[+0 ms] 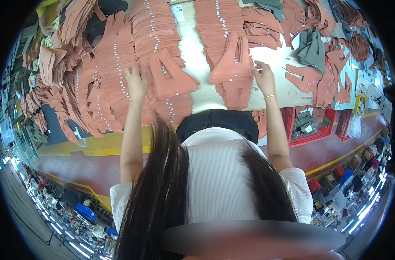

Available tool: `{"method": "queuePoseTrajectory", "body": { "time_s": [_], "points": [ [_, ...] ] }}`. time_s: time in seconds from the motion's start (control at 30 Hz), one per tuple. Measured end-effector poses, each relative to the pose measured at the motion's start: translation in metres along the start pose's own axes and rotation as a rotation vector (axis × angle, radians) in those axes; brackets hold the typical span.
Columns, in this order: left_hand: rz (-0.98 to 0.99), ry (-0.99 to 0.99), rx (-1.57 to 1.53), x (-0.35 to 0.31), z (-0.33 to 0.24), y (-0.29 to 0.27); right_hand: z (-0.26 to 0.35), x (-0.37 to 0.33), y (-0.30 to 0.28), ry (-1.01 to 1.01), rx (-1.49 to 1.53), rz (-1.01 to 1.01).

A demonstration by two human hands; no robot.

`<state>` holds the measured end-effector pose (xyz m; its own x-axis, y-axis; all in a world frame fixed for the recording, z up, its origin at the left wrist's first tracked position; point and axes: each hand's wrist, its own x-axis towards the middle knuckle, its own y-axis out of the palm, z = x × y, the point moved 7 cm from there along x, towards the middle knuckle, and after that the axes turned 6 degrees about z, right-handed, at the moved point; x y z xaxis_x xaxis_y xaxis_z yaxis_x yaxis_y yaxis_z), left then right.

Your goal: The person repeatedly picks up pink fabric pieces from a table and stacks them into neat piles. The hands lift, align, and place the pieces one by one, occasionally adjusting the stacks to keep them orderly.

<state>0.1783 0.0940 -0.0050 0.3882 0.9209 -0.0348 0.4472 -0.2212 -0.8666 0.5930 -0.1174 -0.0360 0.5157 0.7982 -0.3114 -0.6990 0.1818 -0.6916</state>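
Observation:
My left hand (136,83) is over the rows of salmon-coloured cut fabric pieces, its fingers apart and slightly bent with nothing seen in them. Just right of it lies a loose salmon piece with a slot (171,74), tilted on top of a row. My right hand (264,79), with a thin bracelet at the wrist, hovers beside the right edge of another slotted salmon piece (232,69). Thumb and fingers of that hand are apart, and it appears empty. This second piece rests on a long overlapping row (219,21) marked with small white stickers.
More salmon pieces (106,78) cover the table's left side. Dark green pieces (312,50) and salmon pieces with prongs (303,77) lie at the right. Below the table's right edge stands a red crate (310,138) holding green pieces. Another person's arm (43,21) shows at the far left.

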Motion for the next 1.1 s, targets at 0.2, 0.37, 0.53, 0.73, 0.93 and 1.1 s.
{"method": "queuePoseTrajectory", "body": {
  "time_s": [0.2,0.37,0.53,0.73,0.93,1.1],
  "points": [
    [0.049,-0.156,-0.188,-0.075,0.009,0.029,-0.008,-0.009,0.035,0.053,-0.225,0.022],
    [0.053,-0.206,-0.084,-0.097,-0.008,0.037,0.004,-0.011,0.029,0.023,-0.358,-0.001],
    [-0.032,-0.167,0.213,-0.104,-0.048,0.036,0.019,-0.02,0.02,-0.073,-0.358,-0.132],
    [-0.073,-0.297,0.045,-0.101,-0.043,0.035,0.033,-0.009,0.014,-0.058,0.03,0.061],
    [0.152,-0.674,-0.63,-0.095,-0.004,0.056,0.13,-0.016,0.019,-0.147,0.799,0.401],
    [0.218,-0.846,-1.062,-0.105,0.006,0.061,0.172,-0.03,0.092,-0.089,1.105,0.688]
  ]
}}
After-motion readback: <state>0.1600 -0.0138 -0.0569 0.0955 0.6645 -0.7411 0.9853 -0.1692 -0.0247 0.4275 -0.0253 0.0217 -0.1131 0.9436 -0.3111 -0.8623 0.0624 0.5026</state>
